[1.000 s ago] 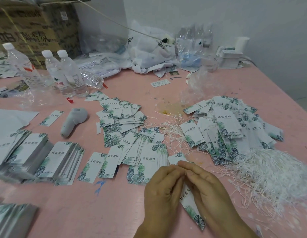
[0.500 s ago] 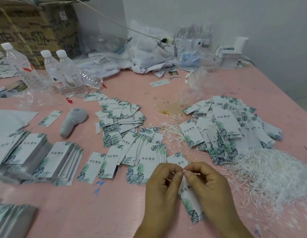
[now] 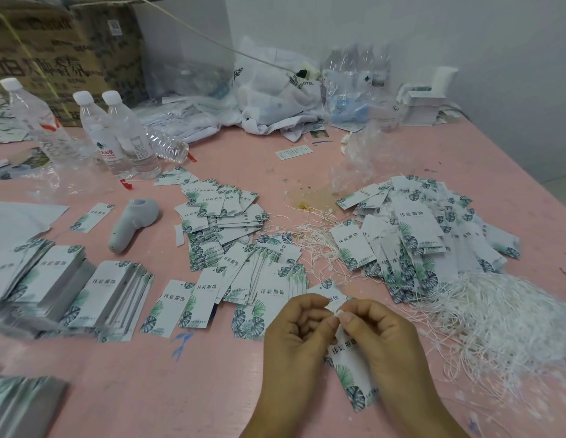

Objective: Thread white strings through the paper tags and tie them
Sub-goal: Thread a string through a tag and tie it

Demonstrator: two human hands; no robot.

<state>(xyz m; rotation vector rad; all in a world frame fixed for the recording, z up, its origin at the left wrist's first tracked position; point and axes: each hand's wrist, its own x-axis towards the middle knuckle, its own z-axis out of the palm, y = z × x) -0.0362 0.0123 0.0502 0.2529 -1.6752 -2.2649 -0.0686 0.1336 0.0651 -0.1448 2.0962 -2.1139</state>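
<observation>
A white paper tag (image 3: 349,373) with green leaf print hangs between my two hands near the table's front edge. My left hand (image 3: 296,335) and my right hand (image 3: 381,335) meet at its top end, fingers curled, pinching the tag top and a small white string end (image 3: 338,312). A big heap of loose white strings (image 3: 496,320) lies to the right. Strung tags (image 3: 427,235) are piled beyond it. Unstrung tags (image 3: 243,267) are fanned out ahead of my hands.
Neat tag stacks (image 3: 70,289) sit at the left on the pink table (image 3: 180,390). A grey handheld device (image 3: 133,222) lies behind them. Water bottles (image 3: 117,137), a cardboard box (image 3: 63,52) and plastic bags (image 3: 275,96) crowd the back.
My fingers have gone from lying flat over the tag to curled, pinching at its top end. The tag has tilted more upright and more of its printed face shows.
</observation>
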